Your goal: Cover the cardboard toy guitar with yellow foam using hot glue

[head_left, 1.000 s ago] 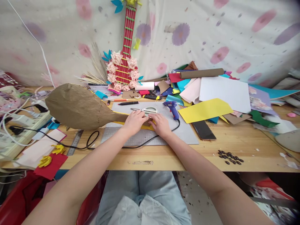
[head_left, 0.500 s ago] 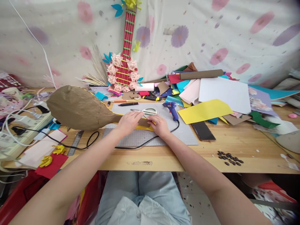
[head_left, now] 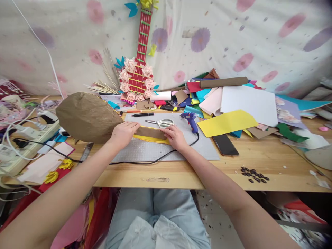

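Observation:
A brown paper-covered guitar shape (head_left: 88,116) with a yellow underside lies across the grey cutting mat (head_left: 204,145). My left hand (head_left: 123,133) rests on it where the round body meets the neck, fingers curled over the edge. My right hand (head_left: 175,136) presses the far end of the brown neck (head_left: 150,131), fingers bent down on it. Scissors (head_left: 160,122) and a blue glue gun (head_left: 190,120) lie just beyond my hands.
A decorated red paper guitar (head_left: 138,69) leans on the flowered cloth wall. Coloured paper sheets (head_left: 233,103) pile at the right beside a phone (head_left: 225,144). Dark seeds (head_left: 254,174) dot the wooden table (head_left: 259,162). A power strip (head_left: 28,138) and cables sit left.
My left hand has slid left along the neck to the body's base, uncovering the brown neck. The right hand has stayed at the neck's end.

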`<state>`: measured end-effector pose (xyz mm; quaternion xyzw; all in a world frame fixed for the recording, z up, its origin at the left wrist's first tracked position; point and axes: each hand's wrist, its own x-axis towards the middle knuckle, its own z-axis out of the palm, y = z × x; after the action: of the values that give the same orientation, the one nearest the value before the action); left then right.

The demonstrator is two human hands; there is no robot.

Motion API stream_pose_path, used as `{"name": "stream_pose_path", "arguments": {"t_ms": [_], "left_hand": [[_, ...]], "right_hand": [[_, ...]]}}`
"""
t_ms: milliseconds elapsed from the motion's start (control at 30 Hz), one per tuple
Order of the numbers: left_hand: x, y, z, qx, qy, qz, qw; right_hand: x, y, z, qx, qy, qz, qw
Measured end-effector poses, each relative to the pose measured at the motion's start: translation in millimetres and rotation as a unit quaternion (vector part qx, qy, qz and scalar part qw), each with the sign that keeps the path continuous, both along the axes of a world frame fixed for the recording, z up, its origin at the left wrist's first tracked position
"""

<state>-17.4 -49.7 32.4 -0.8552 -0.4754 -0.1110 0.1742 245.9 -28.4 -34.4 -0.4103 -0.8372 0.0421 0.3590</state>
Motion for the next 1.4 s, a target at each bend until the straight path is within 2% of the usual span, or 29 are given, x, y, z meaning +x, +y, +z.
{"name": "stream_pose_path", "arguments": {"t_ms": [233,400,533,700,900,1000,1200,1400], "left_hand": [[0.5,-3.3,-1.1,0.007,-0.012,-0.002,1.0],[0.9,-3.9,1.8,0.01,-0.007,-0.015,1.0],[1.5,-2.3,5.0,0.006,0.012,-0.015,1.0],[0.7,-1.5,5.4,0.021,0.004,-0.036,0.999],[1.6,-0.4,3.7,0.064,0.037,-0.024,0.997],[3.5,-1.6,6.5,0.053,0.047,-0.029,0.997],[12.1,-3.2,15.7,0.015,0.042,0.008,0.999],[30.4,3.5,16.1,-0.082,0.04,-0.001,0.996]], "right_hand": [[0.2,0.4,2.4,-0.016,0.013,0.004,1.0],[1.1,0.1,18.9,-0.043,-0.012,0.019,0.999],[-3.9,3.3,27.9,-0.055,-0.057,0.057,0.995],[-11.3,11.0,19.8,-0.069,-0.035,0.069,0.995],[-11.6,13.8,16.7,-0.082,-0.018,0.062,0.995],[-11.2,12.3,17.3,-0.079,-0.022,0.064,0.995],[-9.2,11.3,15.1,-0.08,-0.016,0.06,0.995],[-8.0,9.1,14.6,-0.085,0.009,0.065,0.994]]}}
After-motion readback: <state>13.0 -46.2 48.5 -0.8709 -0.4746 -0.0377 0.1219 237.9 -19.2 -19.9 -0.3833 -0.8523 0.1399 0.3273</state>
